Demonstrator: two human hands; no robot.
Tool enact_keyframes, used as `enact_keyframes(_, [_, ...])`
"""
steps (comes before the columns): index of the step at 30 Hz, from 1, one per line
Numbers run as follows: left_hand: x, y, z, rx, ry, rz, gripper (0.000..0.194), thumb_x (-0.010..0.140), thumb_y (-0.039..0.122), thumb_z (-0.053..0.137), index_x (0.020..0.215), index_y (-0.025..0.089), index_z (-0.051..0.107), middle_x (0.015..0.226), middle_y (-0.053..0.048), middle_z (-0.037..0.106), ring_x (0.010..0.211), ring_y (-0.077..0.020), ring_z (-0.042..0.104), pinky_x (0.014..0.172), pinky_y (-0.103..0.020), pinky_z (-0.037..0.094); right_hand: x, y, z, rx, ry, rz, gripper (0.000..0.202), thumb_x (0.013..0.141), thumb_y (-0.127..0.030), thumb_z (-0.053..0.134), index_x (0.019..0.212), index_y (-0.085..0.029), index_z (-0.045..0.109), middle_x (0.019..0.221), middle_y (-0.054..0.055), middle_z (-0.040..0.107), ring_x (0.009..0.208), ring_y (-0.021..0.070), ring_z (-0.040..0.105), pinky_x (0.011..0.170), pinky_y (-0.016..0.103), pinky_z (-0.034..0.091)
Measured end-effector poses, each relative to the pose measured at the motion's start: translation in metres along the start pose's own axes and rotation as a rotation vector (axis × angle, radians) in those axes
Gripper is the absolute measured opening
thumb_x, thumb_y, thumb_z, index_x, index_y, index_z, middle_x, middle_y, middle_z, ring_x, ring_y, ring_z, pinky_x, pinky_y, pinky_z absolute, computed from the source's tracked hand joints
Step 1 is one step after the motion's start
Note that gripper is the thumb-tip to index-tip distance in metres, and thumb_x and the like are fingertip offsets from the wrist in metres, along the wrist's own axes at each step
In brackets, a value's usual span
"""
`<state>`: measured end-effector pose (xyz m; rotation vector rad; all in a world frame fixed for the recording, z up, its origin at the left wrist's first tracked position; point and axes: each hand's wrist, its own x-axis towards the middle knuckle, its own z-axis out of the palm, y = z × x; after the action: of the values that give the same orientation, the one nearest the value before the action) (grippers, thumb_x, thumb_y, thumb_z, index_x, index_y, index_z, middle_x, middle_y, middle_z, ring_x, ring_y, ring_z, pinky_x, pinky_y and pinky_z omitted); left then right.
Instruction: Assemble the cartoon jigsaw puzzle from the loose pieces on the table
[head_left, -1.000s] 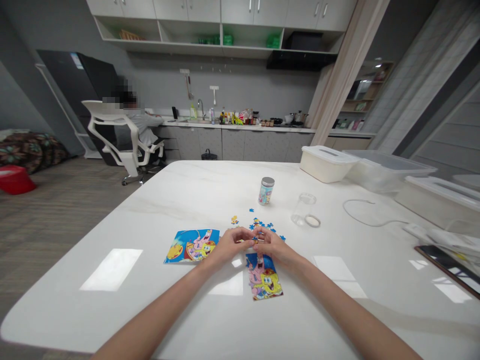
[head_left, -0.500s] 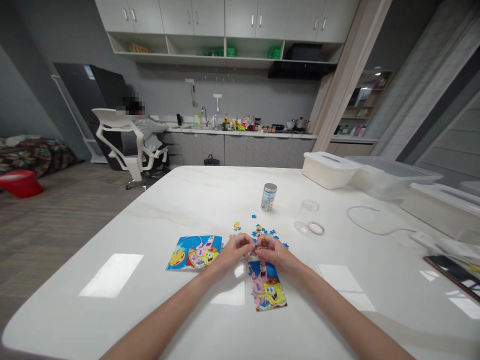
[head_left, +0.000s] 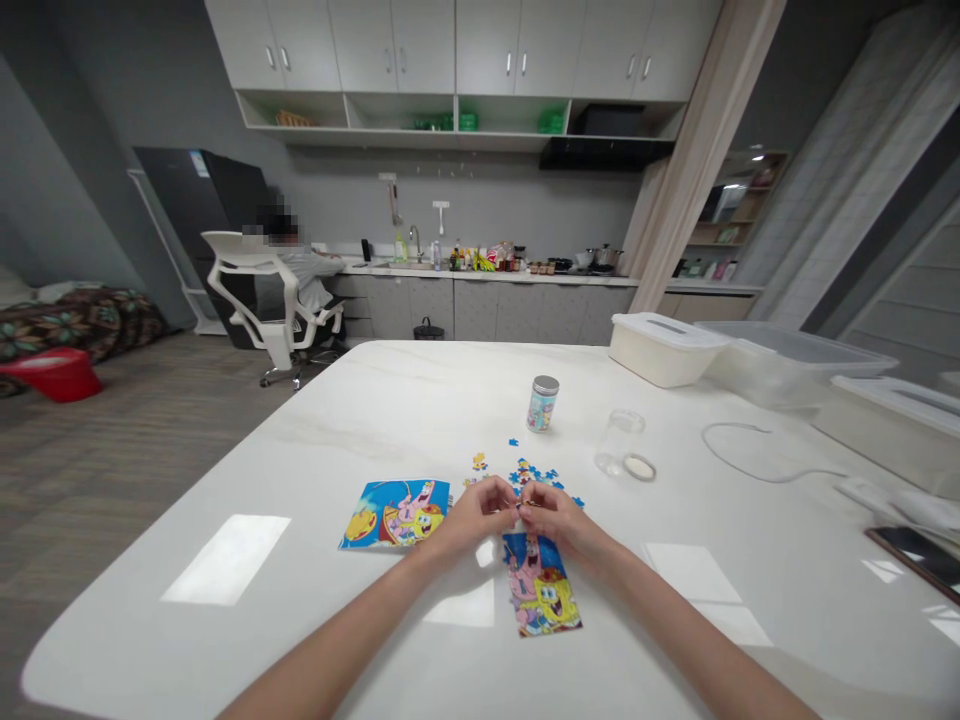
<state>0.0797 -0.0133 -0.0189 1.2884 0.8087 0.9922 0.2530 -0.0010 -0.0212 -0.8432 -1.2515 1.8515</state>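
Observation:
My left hand (head_left: 486,510) and my right hand (head_left: 556,514) meet above the top of a partly joined jigsaw puzzle (head_left: 546,592). Fingers and thumbs of both are closed in a pinch around a small puzzle piece, mostly hidden by the fingertips. The joined part shows a yellow and a pink cartoon figure on blue. Just beyond my hands lie loose puzzle pieces (head_left: 525,468), mostly blue, with a few yellow ones (head_left: 479,461) to their left. Beside my left hand rests a picture card (head_left: 397,512) with the same cartoon figures.
A printed jar with a metal lid (head_left: 542,404) stands beyond the pieces. Right of it are a clear jar (head_left: 621,440) and a round lid (head_left: 640,467). Storage boxes (head_left: 667,350), a cable (head_left: 739,463) and a phone (head_left: 919,560) line the right. A person sits in a chair (head_left: 281,300) behind.
The view has tilted up slightly, so everything sits a little lower. My hands remain together over the puzzle top, with only a small shift of the fingers.

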Motion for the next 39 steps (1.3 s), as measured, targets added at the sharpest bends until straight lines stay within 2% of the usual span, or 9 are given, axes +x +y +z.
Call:
enact_keyframes(7, [0.002,0.0,0.001,-0.031,-0.005,0.004,0.033,0.067,0.041,0.075,0.077,0.015,0.056,0.065,0.002,0.055,0.057,-0.0089,0.048,0.054,-0.022,0.036,-0.001,-0.003,0.001,0.065,-0.014,0.023,0.031,0.062,-0.035,0.08,0.071,-0.017,0.056,0.065,-0.002,0.057,0.057,0.0095,0.051,0.055,0.022,0.04])
enact_keyframes(12, [0.002,0.002,0.001,-0.022,0.054,0.016,0.034,0.066,0.041,0.075,0.075,0.016,0.054,0.063,0.003,0.054,0.056,-0.0084,0.047,0.054,-0.022,0.035,0.001,-0.002,0.0,0.082,-0.018,0.038,0.028,0.057,-0.029,0.08,0.068,-0.018,0.057,0.064,-0.001,0.058,0.056,0.0103,0.054,0.053,0.023,0.042])
enact_keyframes(17, [0.001,0.002,0.001,0.015,0.095,0.016,0.035,0.068,0.043,0.075,0.076,0.016,0.054,0.064,0.003,0.055,0.055,-0.0084,0.048,0.055,-0.022,0.036,0.0,-0.003,0.002,0.068,-0.028,0.022,0.027,0.054,-0.025,0.08,0.063,-0.018,0.056,0.065,-0.001,0.057,0.054,0.0094,0.051,0.051,0.023,0.04])
enact_keyframes(25, [0.003,-0.002,-0.001,0.079,0.036,0.024,0.031,0.064,0.037,0.079,0.077,0.013,0.064,0.073,-0.002,0.063,0.067,-0.0124,0.056,0.062,-0.024,0.04,-0.002,-0.004,0.005,-0.014,0.047,0.045,0.036,0.053,-0.032,0.086,0.064,-0.018,0.054,0.057,-0.004,0.053,0.052,0.0083,0.048,0.051,0.022,0.038])
enact_keyframes(31, [0.005,-0.007,-0.002,0.076,0.091,0.031,0.031,0.07,0.041,0.074,0.08,0.014,0.064,0.072,-0.001,0.063,0.065,-0.0118,0.055,0.062,-0.024,0.041,-0.002,-0.004,0.004,-0.039,0.051,0.043,0.037,0.055,-0.033,0.086,0.064,-0.017,0.054,0.059,-0.004,0.054,0.052,0.0068,0.045,0.051,0.022,0.036])
enact_keyframes(39, [0.009,-0.013,-0.005,0.069,0.14,0.012,0.035,0.072,0.047,0.07,0.082,0.015,0.059,0.068,0.001,0.06,0.059,-0.0108,0.054,0.053,-0.021,0.035,0.002,0.002,-0.002,-0.004,0.041,0.01,0.044,0.058,-0.03,0.084,0.093,-0.022,0.059,0.071,-0.004,0.058,0.052,0.0072,0.047,0.052,0.023,0.04])
